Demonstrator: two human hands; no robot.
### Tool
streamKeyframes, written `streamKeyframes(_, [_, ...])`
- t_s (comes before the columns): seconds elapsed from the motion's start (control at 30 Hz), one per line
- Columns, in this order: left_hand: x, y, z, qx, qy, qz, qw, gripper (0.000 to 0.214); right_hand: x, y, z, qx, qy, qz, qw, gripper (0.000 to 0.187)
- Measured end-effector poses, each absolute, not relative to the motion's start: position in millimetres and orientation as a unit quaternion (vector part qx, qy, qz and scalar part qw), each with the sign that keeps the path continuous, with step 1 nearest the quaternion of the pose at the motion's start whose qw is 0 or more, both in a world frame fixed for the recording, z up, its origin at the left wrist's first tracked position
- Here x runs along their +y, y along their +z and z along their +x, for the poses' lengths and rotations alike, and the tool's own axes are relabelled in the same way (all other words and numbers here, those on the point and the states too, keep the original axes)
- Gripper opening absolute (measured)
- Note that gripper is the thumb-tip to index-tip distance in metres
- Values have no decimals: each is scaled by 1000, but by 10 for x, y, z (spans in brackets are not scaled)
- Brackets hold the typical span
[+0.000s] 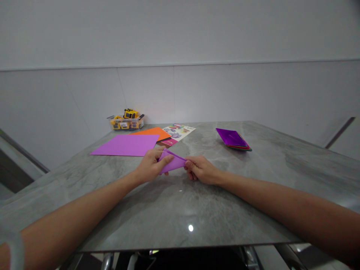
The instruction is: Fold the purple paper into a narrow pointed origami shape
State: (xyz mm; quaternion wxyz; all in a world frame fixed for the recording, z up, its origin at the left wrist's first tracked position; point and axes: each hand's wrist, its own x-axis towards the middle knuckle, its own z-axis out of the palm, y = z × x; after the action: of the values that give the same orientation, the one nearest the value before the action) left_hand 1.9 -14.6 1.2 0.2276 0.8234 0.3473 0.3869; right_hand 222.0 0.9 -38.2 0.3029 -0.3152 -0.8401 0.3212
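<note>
A folded piece of purple paper [174, 163] is held between both hands, just above the grey table. My left hand [154, 163] grips its wide left end, thumb on the near face and fingers behind. At the narrow right tip, my right hand [201, 169] pinches the paper between thumb and forefinger. Beyond my left hand lies a flat sheet of purple paper [126, 145], partly over an orange sheet [153, 132]. The fingers behind the folded paper are mostly hidden.
A printed leaflet [181, 131] lies behind the sheets. At the back left stands a clear plastic box [123, 123] with yellow toy vehicles [131, 114]. A stack of coloured sheets, purple on top [232, 138], sits to the right. The grey marbled table [180, 217] meets a white wall.
</note>
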Motion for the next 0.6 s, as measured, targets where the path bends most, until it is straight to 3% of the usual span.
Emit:
streamKeyframes(0.3, [-138, 6, -5, 325, 399, 839, 175, 40, 26, -408, 2216, -798, 421, -275, 333, 26])
streamKeyframes(0.5, [-149, 14, 17, 307, 410, 849, 128, 37, 10, -374, 2193, -796, 396, -302, 345, 46])
streamKeyframes(0.6, [-146, 8, 24, 308, 413, 850, 109, 36, 6, -369, 2192, -801, 378, -313, 344, 47])
